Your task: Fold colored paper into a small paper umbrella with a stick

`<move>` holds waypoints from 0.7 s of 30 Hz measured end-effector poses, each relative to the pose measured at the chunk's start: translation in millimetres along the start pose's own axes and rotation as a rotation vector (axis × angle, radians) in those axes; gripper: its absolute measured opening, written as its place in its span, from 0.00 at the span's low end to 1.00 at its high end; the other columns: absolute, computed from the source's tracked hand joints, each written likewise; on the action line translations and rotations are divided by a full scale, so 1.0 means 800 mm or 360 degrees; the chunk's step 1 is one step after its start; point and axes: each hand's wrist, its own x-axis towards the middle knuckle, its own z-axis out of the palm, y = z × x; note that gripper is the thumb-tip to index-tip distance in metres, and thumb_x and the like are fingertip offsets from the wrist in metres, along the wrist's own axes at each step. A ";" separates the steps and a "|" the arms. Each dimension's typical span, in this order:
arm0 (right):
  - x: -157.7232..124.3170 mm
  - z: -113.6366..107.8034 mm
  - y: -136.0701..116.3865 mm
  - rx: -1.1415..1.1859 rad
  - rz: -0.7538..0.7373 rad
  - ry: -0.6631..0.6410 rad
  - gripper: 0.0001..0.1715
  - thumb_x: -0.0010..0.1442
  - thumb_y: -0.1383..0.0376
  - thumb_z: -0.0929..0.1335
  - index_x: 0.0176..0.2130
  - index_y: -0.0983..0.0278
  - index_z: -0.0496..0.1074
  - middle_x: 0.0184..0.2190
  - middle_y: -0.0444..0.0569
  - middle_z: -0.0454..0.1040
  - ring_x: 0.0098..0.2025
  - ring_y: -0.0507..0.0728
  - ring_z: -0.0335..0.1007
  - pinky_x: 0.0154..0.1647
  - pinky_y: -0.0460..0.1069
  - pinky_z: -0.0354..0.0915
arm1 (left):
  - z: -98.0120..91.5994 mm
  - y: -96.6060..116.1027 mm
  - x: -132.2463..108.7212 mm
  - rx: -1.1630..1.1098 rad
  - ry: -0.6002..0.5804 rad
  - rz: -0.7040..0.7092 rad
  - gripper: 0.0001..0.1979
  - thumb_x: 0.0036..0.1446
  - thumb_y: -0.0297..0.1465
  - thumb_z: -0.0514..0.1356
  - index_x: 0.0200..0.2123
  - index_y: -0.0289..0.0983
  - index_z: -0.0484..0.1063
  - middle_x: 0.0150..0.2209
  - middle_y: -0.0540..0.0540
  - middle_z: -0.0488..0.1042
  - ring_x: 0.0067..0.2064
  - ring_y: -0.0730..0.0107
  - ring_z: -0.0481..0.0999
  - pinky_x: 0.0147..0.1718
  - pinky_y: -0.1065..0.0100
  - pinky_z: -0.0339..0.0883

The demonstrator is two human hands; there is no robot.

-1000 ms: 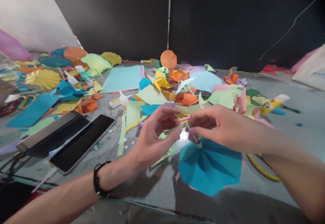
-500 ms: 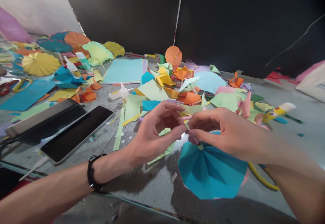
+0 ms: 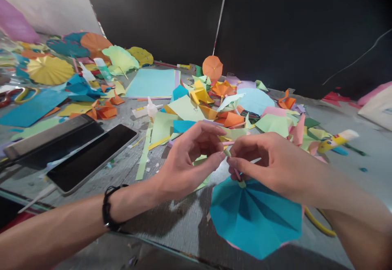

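A blue pleated paper umbrella [image 3: 255, 221] hangs canopy-down over the near table edge, pink showing along its rim. Its thin pink stick [image 3: 237, 175] runs up into my right hand [image 3: 266, 164], whose thumb and fingers pinch it. A pale green band [image 3: 241, 183] circles the stick where it meets the folds. At the stick's upper end is a small pale green paper strip [image 3: 227, 153], between the fingertips of both hands. My left hand [image 3: 192, 157] closes thumb and fingers on that strip; the fingertips partly hide it.
A phone [image 3: 93, 157] and a dark case [image 3: 55, 141] lie at left. Paper scraps, folded pieces and an orange paper umbrella [image 3: 212, 68] crowd the back. Glue bottle [image 3: 151, 108] and glue stick [image 3: 338, 140] lie among them. Yellow scissor handles [image 3: 320, 222] show under my right forearm.
The blue umbrella has swung slightly lower and its canopy faces me more. Both hands keep their pinch at the stick's end, almost in the same place. The view has shifted slightly.
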 end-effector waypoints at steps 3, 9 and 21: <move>0.000 0.002 0.001 -0.0034 -0.0014 0.0026 0.06 0.64 0.64 0.71 0.33 0.59 0.75 0.32 0.42 0.82 0.35 0.56 0.80 0.36 0.50 0.73 | 0.000 -0.002 0.001 -0.0024 -0.0013 -0.0067 0.13 0.65 0.27 0.65 0.52 0.38 0.71 0.37 0.47 0.73 0.38 0.70 0.75 0.32 0.71 0.69; -0.001 0.003 0.001 -0.0041 0.0002 0.0013 0.05 0.64 0.62 0.71 0.34 0.58 0.75 0.33 0.42 0.82 0.36 0.57 0.81 0.37 0.51 0.74 | 0.002 -0.002 0.003 -0.0063 -0.0007 -0.0062 0.16 0.63 0.27 0.67 0.53 0.38 0.70 0.39 0.46 0.75 0.39 0.68 0.77 0.31 0.71 0.70; -0.006 0.004 0.004 -0.0057 0.0043 0.0094 0.08 0.67 0.55 0.71 0.38 0.56 0.76 0.34 0.43 0.84 0.37 0.59 0.83 0.36 0.51 0.76 | 0.002 0.003 0.001 -0.0078 0.0025 -0.0060 0.16 0.63 0.25 0.66 0.52 0.38 0.71 0.38 0.47 0.77 0.39 0.68 0.78 0.37 0.69 0.74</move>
